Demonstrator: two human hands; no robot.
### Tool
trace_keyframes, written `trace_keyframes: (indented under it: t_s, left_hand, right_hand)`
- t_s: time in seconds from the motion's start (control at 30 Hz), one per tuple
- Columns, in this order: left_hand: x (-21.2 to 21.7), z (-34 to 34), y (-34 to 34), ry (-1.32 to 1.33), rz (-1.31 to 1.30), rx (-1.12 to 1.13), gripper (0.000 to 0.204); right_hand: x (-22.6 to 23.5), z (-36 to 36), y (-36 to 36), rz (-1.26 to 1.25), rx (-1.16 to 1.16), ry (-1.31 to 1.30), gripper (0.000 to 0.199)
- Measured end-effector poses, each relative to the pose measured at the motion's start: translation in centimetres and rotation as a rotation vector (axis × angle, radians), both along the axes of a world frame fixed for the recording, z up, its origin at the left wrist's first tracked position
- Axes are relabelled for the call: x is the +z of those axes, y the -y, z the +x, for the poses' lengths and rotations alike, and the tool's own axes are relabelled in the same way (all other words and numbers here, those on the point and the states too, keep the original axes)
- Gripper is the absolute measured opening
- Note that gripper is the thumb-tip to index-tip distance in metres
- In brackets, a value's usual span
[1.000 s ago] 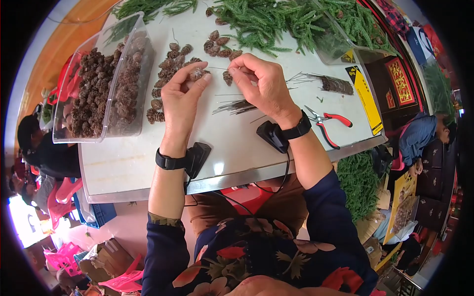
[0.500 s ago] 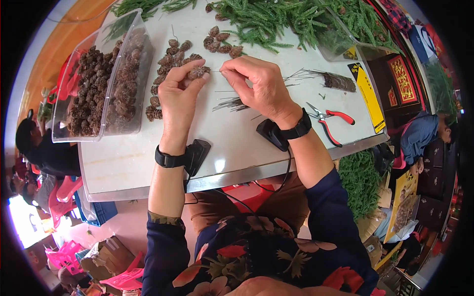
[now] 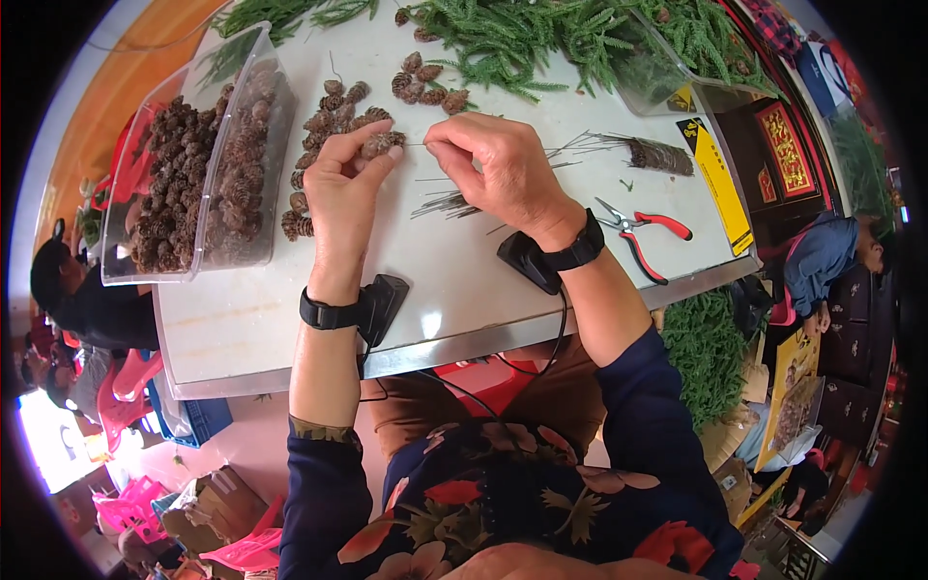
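My left hand (image 3: 343, 188) pinches a brown pine cone (image 3: 383, 145) between thumb and fingers above the table. Just to its right, my right hand (image 3: 498, 169) is closed in a pinch on a thin wire (image 3: 416, 145) that runs across to the cone. Beneath the right hand lies a loose bunch of dark wires (image 3: 443, 205). A cluster of pine cones (image 3: 324, 126) rests on the table behind and left of my left hand. To the right of my right wrist are pliers (image 3: 630, 228) with red and black handles, their jaws spread.
A clear plastic box (image 3: 275, 193) full of pine cones stands at the left. Green artificial branches (image 3: 541, 43) cover the back of the table, near another clear bin (image 3: 667, 72). At the right lie a wire bundle (image 3: 660, 157) and a yellow-black package (image 3: 720, 188). Other people are at both sides.
Both hands keep their pinch on the cone and the wire, with hardly any movement. The view has shifted very slightly.
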State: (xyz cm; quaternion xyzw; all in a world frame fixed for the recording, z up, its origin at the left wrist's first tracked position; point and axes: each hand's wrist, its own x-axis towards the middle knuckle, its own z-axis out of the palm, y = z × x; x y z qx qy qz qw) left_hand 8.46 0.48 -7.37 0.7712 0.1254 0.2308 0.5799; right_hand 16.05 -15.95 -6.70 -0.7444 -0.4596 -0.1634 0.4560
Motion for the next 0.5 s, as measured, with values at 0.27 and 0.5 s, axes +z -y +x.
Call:
trace_keyframes:
  t_s: [0.27, 0.5]
  left_hand:
    - [0.1, 0.0, 0.2, -0.049, -0.216, -0.105, 0.032]
    - [0.8, 0.0, 1.3, 0.037, -0.391, -0.222, 0.034]
  right_hand:
    - [0.0, -0.7, -0.5, 0.108, 0.084, -0.148, 0.008]
    - [-0.1, -0.3, -0.3, 0.094, 0.031, -0.174, 0.009]
